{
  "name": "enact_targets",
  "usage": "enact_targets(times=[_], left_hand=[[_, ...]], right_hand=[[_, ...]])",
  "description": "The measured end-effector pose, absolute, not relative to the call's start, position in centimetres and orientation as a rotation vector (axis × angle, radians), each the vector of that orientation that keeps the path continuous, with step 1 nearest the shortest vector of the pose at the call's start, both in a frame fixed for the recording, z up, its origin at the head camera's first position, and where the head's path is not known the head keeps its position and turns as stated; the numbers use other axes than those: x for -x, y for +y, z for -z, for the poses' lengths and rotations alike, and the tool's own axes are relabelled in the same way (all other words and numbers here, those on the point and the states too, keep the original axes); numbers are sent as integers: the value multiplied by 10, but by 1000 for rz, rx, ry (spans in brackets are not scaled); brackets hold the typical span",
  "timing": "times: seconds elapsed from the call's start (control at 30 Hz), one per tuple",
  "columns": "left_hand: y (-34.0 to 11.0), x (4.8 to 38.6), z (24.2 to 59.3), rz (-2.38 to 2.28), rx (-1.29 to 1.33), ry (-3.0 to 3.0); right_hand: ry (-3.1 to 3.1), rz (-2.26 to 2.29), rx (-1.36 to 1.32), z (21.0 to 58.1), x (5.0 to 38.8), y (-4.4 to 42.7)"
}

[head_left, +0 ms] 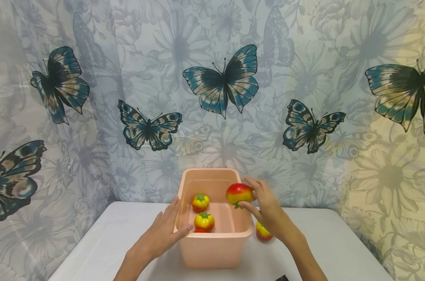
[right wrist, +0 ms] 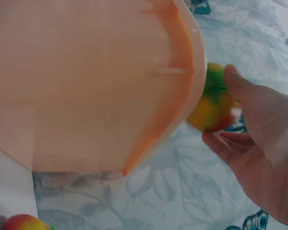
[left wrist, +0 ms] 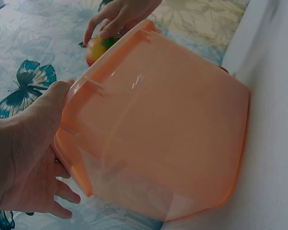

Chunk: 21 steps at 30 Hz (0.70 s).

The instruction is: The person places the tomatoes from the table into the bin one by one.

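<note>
My right hand pinches a red-and-yellow persimmon with a green leafy cap between thumb and fingers, at the right rim of a peach-coloured plastic box. Against the box's left rim rests my left hand, its fingers straight and its thumb over the near corner. Inside the box, along its left side, lie two similar persimmons. Part of another red fruit shows below them, mostly hidden by the front rim. In the right wrist view the box edge partly covers the held persimmon.
Outside the box, one more persimmon sits on the white table, partly behind my right wrist. A small black object shows at the table's front. Cloth with butterflies hangs behind the table and at its sides.
</note>
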<state>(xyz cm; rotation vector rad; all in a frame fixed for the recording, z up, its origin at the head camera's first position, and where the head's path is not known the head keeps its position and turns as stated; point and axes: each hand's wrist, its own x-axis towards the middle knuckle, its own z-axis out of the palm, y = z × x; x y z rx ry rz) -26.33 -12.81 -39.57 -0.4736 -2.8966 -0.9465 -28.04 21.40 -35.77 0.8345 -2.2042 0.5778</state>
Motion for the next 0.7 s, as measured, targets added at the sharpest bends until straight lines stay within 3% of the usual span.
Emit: enact_targets(times=[0.7], left_hand=[[-128,264,396,946,470,-2891]], right_hand=[[-2329,-546,-838,354,273,213]])
